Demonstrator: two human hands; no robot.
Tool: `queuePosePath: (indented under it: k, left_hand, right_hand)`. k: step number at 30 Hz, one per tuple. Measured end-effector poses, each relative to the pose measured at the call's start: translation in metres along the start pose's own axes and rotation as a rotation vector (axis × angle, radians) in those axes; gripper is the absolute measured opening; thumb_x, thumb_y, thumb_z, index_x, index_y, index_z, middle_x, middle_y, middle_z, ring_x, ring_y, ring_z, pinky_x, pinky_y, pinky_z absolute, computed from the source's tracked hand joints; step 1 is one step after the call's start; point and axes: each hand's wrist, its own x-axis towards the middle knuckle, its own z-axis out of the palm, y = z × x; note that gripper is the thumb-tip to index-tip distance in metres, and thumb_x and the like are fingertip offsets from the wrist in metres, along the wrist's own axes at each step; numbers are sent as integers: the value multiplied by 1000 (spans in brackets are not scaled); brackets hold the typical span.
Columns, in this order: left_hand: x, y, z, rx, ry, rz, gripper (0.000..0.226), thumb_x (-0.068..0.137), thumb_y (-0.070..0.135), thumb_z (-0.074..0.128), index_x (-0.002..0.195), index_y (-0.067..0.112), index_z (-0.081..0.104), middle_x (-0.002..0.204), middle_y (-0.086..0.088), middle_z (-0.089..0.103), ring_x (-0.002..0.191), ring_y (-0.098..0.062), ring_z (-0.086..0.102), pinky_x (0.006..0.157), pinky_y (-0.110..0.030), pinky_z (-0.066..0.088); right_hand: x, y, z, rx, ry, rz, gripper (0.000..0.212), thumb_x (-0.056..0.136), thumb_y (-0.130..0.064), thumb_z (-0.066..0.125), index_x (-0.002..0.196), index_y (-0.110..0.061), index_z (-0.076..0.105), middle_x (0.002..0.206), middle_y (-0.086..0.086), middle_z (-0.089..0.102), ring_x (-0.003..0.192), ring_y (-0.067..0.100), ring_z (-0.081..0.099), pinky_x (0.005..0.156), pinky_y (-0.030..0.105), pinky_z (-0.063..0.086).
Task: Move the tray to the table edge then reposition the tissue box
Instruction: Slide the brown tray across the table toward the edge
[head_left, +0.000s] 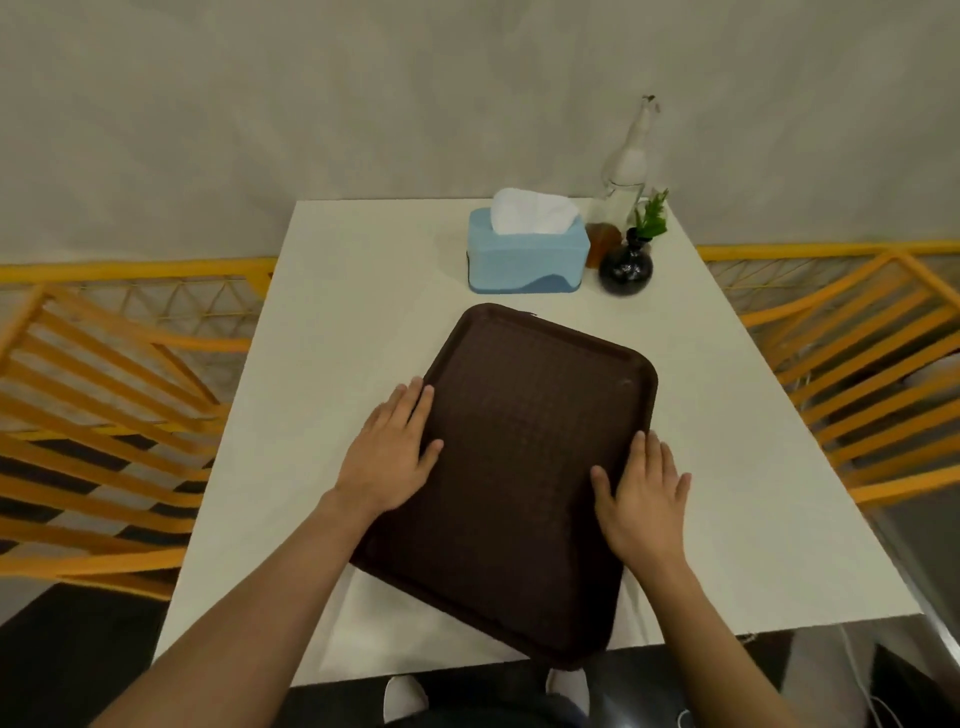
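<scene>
Brown tray (524, 467) flat on the white counter (332, 332), long axis running near to far and skewed, near corner overhanging the near edge. Left hand (389, 457) and right hand (644, 499) spread flat, fingers open, pressed on the tray's left and right rims. Blue tissue box (527, 257) just beyond the far end, apart from it. Bare counter left and right.

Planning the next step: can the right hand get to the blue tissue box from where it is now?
Probably yes. The right hand lies flat on the tray edge with nothing in its grip, and bare table separates the tray from the tissue box. The dark vase stands close to the box's right.
</scene>
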Motion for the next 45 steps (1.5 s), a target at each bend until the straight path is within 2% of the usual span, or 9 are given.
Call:
queuePosePath:
  k: [7, 14, 19, 22, 25, 28, 33, 42, 45]
  left_hand:
    - [-19, -26, 14, -50, 25, -64, 78, 102, 60, 21, 163, 13, 7, 171, -6, 6, 156, -26, 12, 124, -41, 14]
    - [-37, -44, 16, -129, 50, -212, 78, 101, 60, 23, 163, 18, 1, 171, -1, -1, 157, -23, 4, 125, -43, 2]
    - [-43, -46, 13, -263, 114, -289, 65, 107, 37, 32, 162, 14, 6, 171, -2, 3, 157, -18, 1, 124, -31, -3]
    - [-50, -47, 8, -331, 183, -359, 58, 106, 17, 38, 160, 10, 20, 168, -5, 22, 155, -19, 17, 122, -25, 4]
    - [-56, -51, 3, -352, 231, -447, 56, 103, 8, 42, 158, 10, 30, 162, -7, 35, 149, -21, 32, 120, -23, 10]
    - [-61, -59, -1, -374, 241, -489, 58, 102, 6, 45, 158, 10, 31, 161, -8, 36, 148, -23, 34, 122, -26, 14]
    - [-71, -80, -9, -323, 236, -509, 57, 101, 7, 45, 157, 9, 33, 160, -12, 38, 148, -28, 33, 125, -42, 23]
    - [-84, -131, -21, -363, 219, -532, 57, 103, 12, 45, 158, 13, 32, 161, -7, 37, 148, -25, 32, 123, -42, 27]
    - [-83, -148, -27, -337, 217, -494, 55, 102, 15, 48, 156, 14, 36, 159, -6, 40, 145, -23, 37, 121, -40, 30]
  right_hand:
    - [6, -21, 10, -18, -24, 10, 79, 102, -59, 25, 161, -12, 0, 169, 8, 1, 155, 26, -3, 121, 57, -3]
    - [28, -46, 16, -41, -72, -109, 80, 100, -63, 21, 161, -17, -5, 170, 4, -1, 155, 23, -6, 121, 53, -4]
    - [52, -60, 18, -29, -95, -189, 78, 101, -61, 24, 161, -19, -2, 170, 3, 4, 155, 23, -2, 123, 51, 1]
    - [65, -71, 18, 1, -85, -219, 72, 103, -55, 30, 162, -18, 9, 168, 4, 16, 155, 26, 8, 123, 52, 6]
    - [74, -83, 21, 43, -71, -256, 66, 104, -47, 36, 161, -17, 18, 165, 5, 25, 153, 28, 16, 123, 52, 10]
    - [82, -98, 26, 64, -78, -293, 64, 105, -44, 39, 160, -18, 19, 164, 5, 28, 152, 28, 18, 123, 51, 11]
    - [82, -126, 34, 66, -121, -306, 66, 105, -46, 37, 161, -20, 15, 165, 4, 26, 153, 26, 17, 123, 48, 8]
    - [75, -171, 46, 82, -168, -332, 69, 103, -49, 43, 160, -21, 18, 166, 2, 24, 154, 29, 15, 123, 51, 14]
    - [67, -177, 40, 182, -126, -300, 65, 102, -45, 50, 157, -18, 28, 161, 6, 34, 149, 32, 27, 120, 51, 26]
